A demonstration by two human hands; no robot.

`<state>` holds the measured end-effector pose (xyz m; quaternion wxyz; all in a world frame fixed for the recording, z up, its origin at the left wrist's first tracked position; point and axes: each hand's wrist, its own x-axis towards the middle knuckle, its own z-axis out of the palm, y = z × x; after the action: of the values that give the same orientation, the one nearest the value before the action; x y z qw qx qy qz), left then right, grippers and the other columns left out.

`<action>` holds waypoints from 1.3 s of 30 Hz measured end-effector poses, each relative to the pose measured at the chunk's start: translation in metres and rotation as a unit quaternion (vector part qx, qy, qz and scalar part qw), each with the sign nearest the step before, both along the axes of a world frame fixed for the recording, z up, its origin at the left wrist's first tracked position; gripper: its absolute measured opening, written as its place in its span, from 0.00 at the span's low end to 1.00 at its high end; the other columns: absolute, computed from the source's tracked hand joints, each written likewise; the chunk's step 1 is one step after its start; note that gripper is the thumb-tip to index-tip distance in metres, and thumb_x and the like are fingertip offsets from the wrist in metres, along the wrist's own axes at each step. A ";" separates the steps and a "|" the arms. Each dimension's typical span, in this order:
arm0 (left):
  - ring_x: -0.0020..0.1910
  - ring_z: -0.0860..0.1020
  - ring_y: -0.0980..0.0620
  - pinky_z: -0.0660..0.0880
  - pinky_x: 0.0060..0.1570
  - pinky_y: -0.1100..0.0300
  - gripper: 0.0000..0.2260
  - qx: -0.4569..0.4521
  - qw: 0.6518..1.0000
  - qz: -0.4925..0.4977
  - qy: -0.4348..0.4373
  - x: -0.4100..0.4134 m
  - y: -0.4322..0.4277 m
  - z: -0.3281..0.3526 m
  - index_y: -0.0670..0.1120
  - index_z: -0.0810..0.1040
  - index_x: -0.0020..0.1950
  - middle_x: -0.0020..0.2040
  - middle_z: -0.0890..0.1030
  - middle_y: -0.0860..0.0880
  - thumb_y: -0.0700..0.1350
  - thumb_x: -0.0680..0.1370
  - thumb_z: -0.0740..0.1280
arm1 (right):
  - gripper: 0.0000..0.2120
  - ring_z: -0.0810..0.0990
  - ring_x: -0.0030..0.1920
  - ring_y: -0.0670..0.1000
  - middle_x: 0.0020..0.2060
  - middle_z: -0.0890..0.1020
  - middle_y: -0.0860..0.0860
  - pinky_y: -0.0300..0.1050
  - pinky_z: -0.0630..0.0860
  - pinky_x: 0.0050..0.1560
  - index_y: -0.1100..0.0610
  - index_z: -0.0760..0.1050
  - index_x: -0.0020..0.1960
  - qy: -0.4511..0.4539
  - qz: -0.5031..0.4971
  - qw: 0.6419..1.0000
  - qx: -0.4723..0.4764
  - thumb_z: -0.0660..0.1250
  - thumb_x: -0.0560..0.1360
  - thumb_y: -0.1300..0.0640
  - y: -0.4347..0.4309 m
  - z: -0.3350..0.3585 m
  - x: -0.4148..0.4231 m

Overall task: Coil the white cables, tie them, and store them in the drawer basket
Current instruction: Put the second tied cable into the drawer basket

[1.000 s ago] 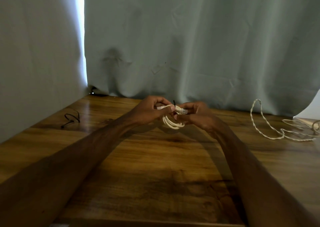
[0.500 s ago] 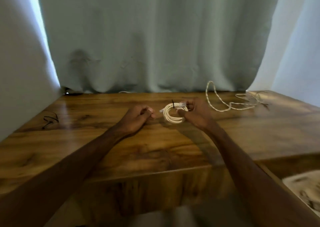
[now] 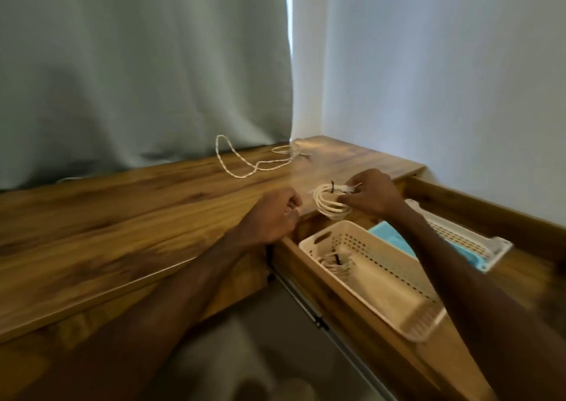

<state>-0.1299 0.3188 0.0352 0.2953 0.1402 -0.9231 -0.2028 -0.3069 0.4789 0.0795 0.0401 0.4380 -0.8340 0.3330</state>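
My right hand [image 3: 372, 197] pinches a coiled white cable [image 3: 329, 204] bound with a black tie, holding it above the far end of the open drawer. Below it sits a cream perforated basket [image 3: 395, 278] inside the drawer, with another tied white coil [image 3: 335, 262] lying in it. My left hand [image 3: 274, 215] is curled in a loose fist at the desk edge and holds nothing. A loose, uncoiled white cable [image 3: 245, 164] lies on the wooden desk [image 3: 107, 216] near the curtain.
A second white perforated basket [image 3: 459, 235] and something blue [image 3: 395, 241] lie in the drawer behind the cream basket. The drawer's wooden side [image 3: 490, 213] runs along the right. A grey curtain hangs behind the desk; a white wall stands to the right.
The view swung right, bringing the open drawer and baskets into sight. My right hand carried the tied coil right to over the drawer. My left hand let go and stayed near the desk edge.
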 end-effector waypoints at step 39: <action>0.59 0.74 0.47 0.75 0.57 0.50 0.10 -0.220 0.975 -0.004 -0.036 -0.061 0.057 -0.046 0.44 0.80 0.58 0.57 0.81 0.45 0.44 0.78 0.69 | 0.04 0.84 0.40 0.52 0.37 0.86 0.55 0.44 0.78 0.35 0.61 0.84 0.41 -0.010 -0.029 0.999 0.012 0.72 0.74 0.63 0.022 -0.046 -0.034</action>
<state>-0.1905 0.3756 -0.0109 0.2843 0.0752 -0.9557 0.0090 -0.3409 0.5008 0.0337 0.0362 0.4108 -0.8506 0.3261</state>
